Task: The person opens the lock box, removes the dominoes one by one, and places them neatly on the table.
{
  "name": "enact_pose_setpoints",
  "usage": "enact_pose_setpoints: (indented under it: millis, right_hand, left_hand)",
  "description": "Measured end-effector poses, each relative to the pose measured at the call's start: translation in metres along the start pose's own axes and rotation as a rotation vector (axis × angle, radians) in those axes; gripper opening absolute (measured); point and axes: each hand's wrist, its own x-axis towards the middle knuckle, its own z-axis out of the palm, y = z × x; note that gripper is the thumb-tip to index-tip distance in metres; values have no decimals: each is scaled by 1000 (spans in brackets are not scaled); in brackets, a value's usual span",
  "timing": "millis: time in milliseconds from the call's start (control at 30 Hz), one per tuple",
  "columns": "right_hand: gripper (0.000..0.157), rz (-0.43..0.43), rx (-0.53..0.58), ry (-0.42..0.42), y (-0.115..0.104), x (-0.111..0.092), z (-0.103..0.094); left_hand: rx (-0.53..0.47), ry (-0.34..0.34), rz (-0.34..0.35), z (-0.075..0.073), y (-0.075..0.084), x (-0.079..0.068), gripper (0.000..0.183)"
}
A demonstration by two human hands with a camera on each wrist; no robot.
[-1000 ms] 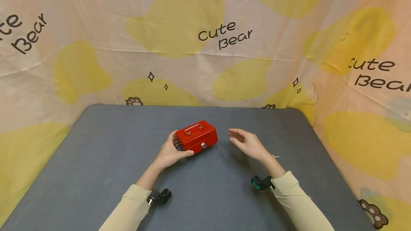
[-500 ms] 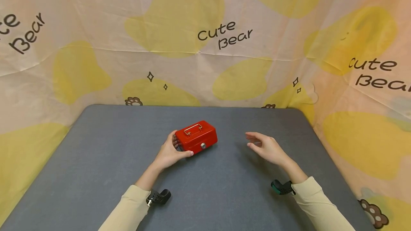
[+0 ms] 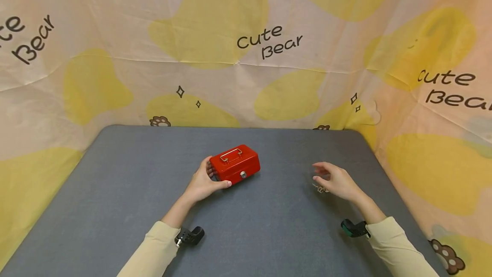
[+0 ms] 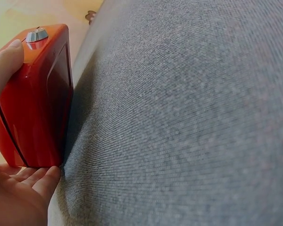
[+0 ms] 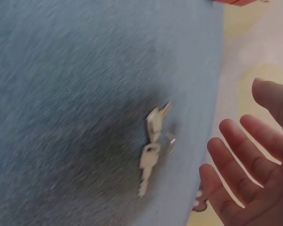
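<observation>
My left hand (image 3: pixel 201 185) grips the left end of a red cash box (image 3: pixel 236 164), thumb along the front and fingers at its end. The box has a folding metal handle on its lid and a round silver lock (image 3: pixel 243 175) on its front. In the left wrist view part of its underside shows above a shadow, so at least one side is off the table. My right hand (image 3: pixel 338 181) hovers to the right with loosely bent fingers, holding nothing. Just below it, keys on a small ring (image 5: pixel 150 157) lie on the table.
Both hands are over a grey cloth-covered table (image 3: pixel 246 234). Behind it and at the sides hangs a printed curtain (image 3: pixel 215 25) with yellow patches and lettering. Black wrist devices sit at both cuffs, the left one (image 3: pixel 190 236) close to the tabletop.
My right hand has moved away from the cash box to the right, over the keys, which its arm had mostly covered. The left hand and the box have stayed put.
</observation>
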Motion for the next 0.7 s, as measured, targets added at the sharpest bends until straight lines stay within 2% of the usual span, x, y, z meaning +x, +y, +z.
enact_pose_setpoints:
  millis: [300,533,700]
  right_hand:
    - [24,52,-71,11,18,-7,4]
    - [20,7,-109,-7,26,-11,11]
    - [19,4,-106,-24,25,-14,14]
  left_hand:
    - [-11,0,-3,0,0,-1,102]
    - [-10,4,0,0,0,-1,103]
    - [-10,6,-2,0,0,-2,103]
